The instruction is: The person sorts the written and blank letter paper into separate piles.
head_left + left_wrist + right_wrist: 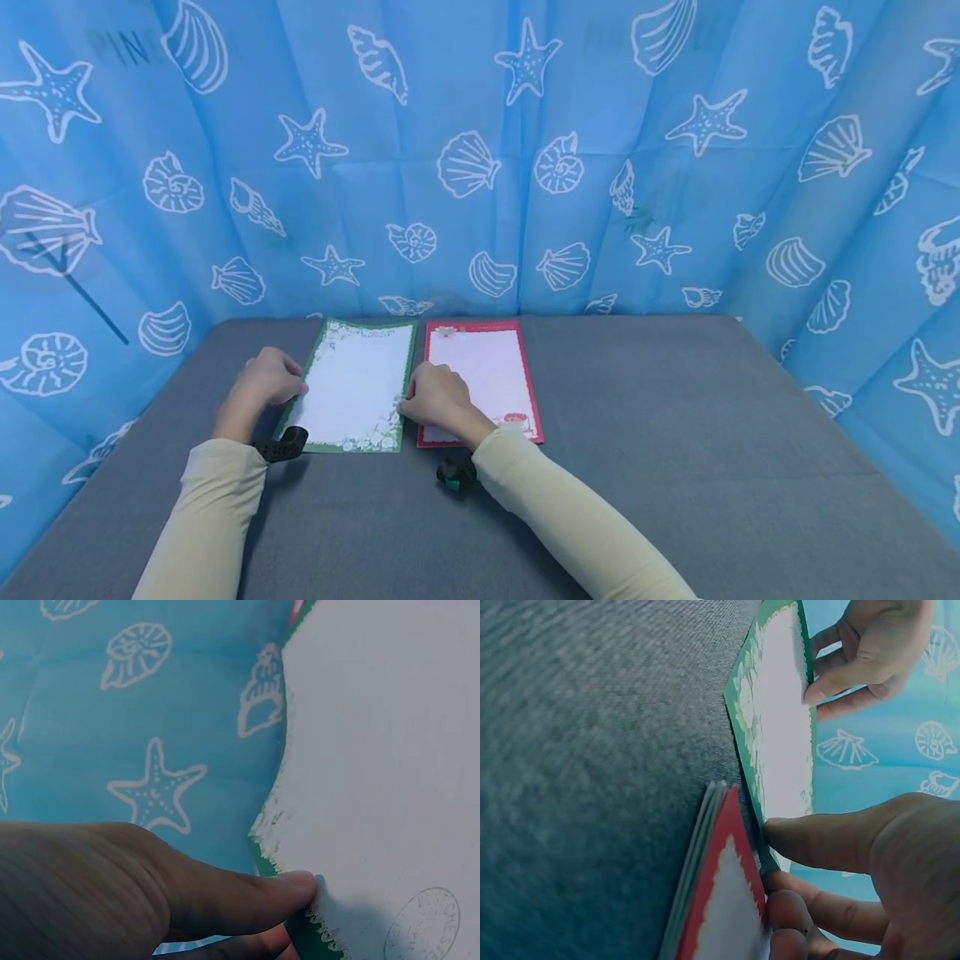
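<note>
A green-bordered sheet of paper (352, 383) with pale flowers printed in its corners lies between both hands. My left hand (270, 377) pinches its left edge, thumb on top, as the left wrist view shows close up. At the right edge, my right hand (437, 396) pinches the same sheet between thumb and fingers. That hand also overlaps a red-bordered sheet (491, 367), which tops a thin stack of papers (712, 885) in the right wrist view. In the left wrist view the green sheet (375, 750) bows along its edge.
A grey cloth-covered table (675, 450) holds the papers near its far edge. Behind it hangs a blue curtain (480, 233) printed with white shells and starfish. Black wrist bands with cameras (283, 446) sit on the wrists, close above the table.
</note>
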{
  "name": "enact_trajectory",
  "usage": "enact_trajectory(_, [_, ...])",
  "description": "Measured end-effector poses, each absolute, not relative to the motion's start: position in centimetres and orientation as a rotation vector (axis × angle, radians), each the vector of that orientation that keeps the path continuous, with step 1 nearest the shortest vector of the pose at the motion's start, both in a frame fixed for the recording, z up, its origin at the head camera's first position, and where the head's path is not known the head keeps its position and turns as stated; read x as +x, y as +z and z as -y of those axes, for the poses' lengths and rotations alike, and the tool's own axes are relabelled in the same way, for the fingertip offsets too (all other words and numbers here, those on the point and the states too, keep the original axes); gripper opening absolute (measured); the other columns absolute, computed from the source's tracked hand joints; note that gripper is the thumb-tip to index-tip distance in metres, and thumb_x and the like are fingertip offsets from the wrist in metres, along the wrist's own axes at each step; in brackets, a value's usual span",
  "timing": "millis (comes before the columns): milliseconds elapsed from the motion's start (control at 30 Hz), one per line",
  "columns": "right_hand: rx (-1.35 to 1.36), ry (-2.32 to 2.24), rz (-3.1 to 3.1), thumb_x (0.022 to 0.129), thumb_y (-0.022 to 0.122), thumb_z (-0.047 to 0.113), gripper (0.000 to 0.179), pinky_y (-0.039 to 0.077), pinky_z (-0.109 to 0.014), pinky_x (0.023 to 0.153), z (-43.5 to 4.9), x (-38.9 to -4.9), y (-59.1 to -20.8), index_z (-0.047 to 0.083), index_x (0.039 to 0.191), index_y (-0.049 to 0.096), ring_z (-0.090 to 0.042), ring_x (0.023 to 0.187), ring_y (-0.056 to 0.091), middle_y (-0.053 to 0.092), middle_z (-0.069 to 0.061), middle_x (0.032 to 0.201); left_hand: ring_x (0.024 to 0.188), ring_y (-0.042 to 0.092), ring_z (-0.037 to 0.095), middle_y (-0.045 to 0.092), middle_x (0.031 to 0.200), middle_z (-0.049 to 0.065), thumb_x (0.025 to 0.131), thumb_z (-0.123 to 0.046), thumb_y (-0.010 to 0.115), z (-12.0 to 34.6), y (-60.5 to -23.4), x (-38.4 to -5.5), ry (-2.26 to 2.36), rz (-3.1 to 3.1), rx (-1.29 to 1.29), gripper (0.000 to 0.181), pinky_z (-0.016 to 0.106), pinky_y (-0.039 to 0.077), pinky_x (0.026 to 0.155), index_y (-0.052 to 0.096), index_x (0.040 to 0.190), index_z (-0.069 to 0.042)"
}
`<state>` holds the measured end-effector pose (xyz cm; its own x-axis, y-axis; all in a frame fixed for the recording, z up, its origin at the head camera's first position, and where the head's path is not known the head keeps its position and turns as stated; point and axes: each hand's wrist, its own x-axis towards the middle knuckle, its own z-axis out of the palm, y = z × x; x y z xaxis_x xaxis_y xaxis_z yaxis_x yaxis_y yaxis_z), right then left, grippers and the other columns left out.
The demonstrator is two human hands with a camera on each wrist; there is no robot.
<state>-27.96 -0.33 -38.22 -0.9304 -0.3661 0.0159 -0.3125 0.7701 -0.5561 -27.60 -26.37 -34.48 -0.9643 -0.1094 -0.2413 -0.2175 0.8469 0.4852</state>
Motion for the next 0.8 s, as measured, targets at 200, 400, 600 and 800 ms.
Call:
enact_trajectory(200, [-0.551,-0.895,-2.869,0.09,0.078,0.027,0.029,0.038,-0.027,0.051,0.0,-27.7,-38.1,0.014,0.068,0.065,-0.013,0.055,0.049,0.056,0.003,0.06,0.087,0.061,0.035,0.058,0.12,0.034,0.094,-0.008,0.067,26.5,-35.1,-27.8,0.748,-2.809,-0.27,0.036,0.042,0.051,0.067,0.062,0.123,0.013])
enact_trajectory(400, [-0.559,-0.958,-2.871,0.092,0.076,0.024,0.015,0.045,-0.027,0.057,-0.9,-27.5,-37.6,0.012,0.085,0.071,-0.013,0.062,0.057,0.061,0.004,0.07,0.08,0.06,0.031,0.059,0.114,0.032,0.093,-0.008,0.067,26.4,-35.4,-27.8,0.733,-2.814,-0.294,0.034,0.038,0.049,0.062,0.063,0.119,0.014])
enact_trajectory(600, [-0.547,-1.005,-2.866,0.091,0.076,0.023,0.015,0.046,-0.028,0.056,-2.7,-27.2,-37.1,0.009,0.095,0.072,-0.014,0.061,0.057,0.061,0.002,0.067,0.087,0.06,0.038,0.062,0.109,0.03,0.093,-0.011,0.069,26.2,-35.3,-27.7,0.686,-2.848,-0.29,0.032,0.049,0.049,0.073,0.066,0.115,0.013])
enact_trajectory(800, [-0.568,-1.001,-2.953,0.091,0.076,0.024,0.018,0.048,-0.03,0.059,-5.0,-27.2,-36.5,0.007,0.098,0.074,-0.013,0.064,0.058,0.066,0.0,0.075,0.106,0.056,0.05,0.058,0.121,0.033,0.096,-0.02,0.067,25.0,-34.4,-27.5,0.676,-2.905,-0.22,0.04,0.063,0.044,0.084,0.063,0.122,0.011])
